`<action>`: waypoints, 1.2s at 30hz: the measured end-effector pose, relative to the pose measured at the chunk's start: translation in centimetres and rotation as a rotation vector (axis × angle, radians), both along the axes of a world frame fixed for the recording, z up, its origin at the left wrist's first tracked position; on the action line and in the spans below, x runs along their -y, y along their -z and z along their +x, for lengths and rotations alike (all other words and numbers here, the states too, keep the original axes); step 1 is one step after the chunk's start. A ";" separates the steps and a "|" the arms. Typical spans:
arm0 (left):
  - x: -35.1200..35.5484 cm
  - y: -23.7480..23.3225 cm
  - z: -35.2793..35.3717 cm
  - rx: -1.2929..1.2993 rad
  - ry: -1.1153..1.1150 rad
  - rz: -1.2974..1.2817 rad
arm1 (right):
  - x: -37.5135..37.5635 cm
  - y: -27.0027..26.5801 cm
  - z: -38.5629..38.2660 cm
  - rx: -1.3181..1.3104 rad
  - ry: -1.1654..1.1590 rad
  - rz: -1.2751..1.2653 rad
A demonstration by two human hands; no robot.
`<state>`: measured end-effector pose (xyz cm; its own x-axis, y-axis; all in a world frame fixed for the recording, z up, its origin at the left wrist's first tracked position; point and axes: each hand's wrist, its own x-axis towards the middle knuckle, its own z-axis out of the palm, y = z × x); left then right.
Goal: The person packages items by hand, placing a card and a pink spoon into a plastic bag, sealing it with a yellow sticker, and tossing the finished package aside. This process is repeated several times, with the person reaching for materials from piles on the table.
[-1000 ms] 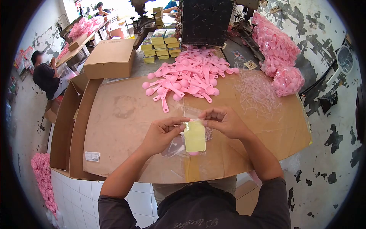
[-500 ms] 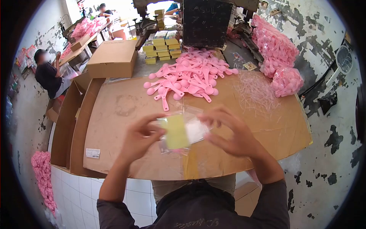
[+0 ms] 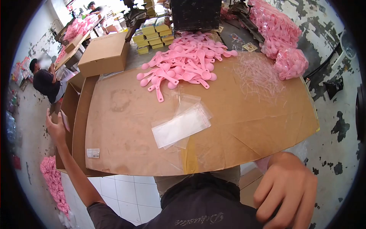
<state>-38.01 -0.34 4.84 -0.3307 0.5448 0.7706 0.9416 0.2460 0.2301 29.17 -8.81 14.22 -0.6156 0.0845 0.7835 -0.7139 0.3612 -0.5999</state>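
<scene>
My left hand (image 3: 56,129) is over the long open cardboard box (image 3: 81,126) at the left, its fingers apart. A small flat packet (image 3: 65,120) is beside its thumb, over the box. My right hand (image 3: 286,187) hangs near the camera at the lower right, fingers loosely bent and slightly apart, with nothing visible in them. Clear plastic sleeves (image 3: 181,126) lie overlapping on the cardboard-covered table (image 3: 126,145). Behind them is a heap of pink measuring spoons (image 3: 183,63).
Yellow-edged card stacks (image 3: 154,34) and a closed carton (image 3: 103,53) stand at the back. Thin plastic strips (image 3: 259,78) and bagged pink spoons (image 3: 291,63) are at the right. Another person (image 3: 45,82) sits at the far left.
My hands have parted from above the table. The left has moved the yellow-backed packet to the box at the left; the right has come back toward the lower right.
</scene>
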 end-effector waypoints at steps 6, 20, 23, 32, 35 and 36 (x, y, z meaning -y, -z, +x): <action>-6.1 -0.9 14.6 0.255 0.504 -0.066 | 0.7 6.5 4.5 0.432 0.889 -0.191; -41.9 2.3 31.7 -0.155 0.643 -0.342 | 2.8 17.9 5.0 0.866 1.434 0.167; -41.9 1.8 32.7 -0.040 0.637 -0.414 | 2.8 18.4 5.1 0.834 1.445 0.111; -36.6 1.4 32.8 0.053 0.755 -0.082 | 2.5 18.6 5.6 0.797 1.413 0.101; -31.8 0.2 32.5 0.110 0.870 0.019 | 2.9 18.9 5.5 0.780 1.426 0.125; -29.0 -0.7 33.0 0.108 0.849 0.030 | 3.0 18.8 5.5 0.747 1.444 0.132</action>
